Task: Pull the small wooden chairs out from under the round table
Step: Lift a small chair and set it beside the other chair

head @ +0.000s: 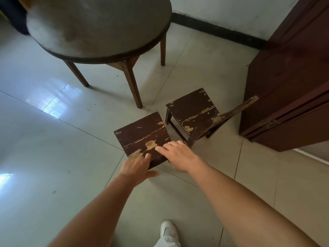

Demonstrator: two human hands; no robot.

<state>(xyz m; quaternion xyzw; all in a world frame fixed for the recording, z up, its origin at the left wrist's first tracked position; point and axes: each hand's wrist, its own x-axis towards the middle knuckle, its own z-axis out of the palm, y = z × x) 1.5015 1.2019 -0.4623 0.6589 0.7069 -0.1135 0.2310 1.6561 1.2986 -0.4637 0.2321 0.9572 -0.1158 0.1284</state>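
Two small dark wooden chairs with worn paint stand on the tiled floor, out from under the round table. The near chair is right in front of me, and the far chair stands to its right with its backrest toward the cabinet. My left hand holds the near chair's back edge, thumb on my side and fingers on the seat side. My right hand lies flat on the chair's near right corner with its fingers spread.
A tall dark brown cabinet or door stands close on the right, just beyond the far chair. A white wall with a black skirting runs behind the table. My white shoe is at the bottom.
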